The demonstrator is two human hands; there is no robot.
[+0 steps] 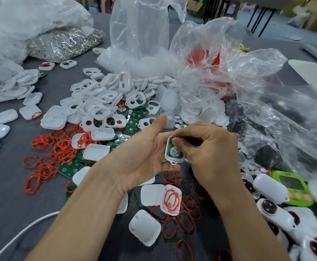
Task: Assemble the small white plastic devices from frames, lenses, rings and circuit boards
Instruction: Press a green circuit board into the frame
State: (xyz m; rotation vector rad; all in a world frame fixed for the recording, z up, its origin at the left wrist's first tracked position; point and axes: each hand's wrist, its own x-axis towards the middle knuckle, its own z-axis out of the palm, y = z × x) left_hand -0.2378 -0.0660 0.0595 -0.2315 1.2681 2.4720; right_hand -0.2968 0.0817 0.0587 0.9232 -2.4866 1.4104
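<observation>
My left hand (144, 153) lies palm up and cradles a small white frame (174, 160) with a green circuit board (172, 150) set inside it; the thumb sticks up. The fingertips of my right hand (204, 147) curl over the top of the board and press it into the frame. A heap of white frames (105, 102) lies behind my hands. Red rings (57, 147) are scattered to the left and below. Loose green boards (135, 117) sit among the frames.
Crumpled clear plastic bags (220, 72) rise at the back and right. Finished white devices (278, 210) and a green timer (293, 187) lie at the lower right. A bag of metal chains (63, 42) is back left. White shells (144, 227) and a white cable (22, 234) lie near me.
</observation>
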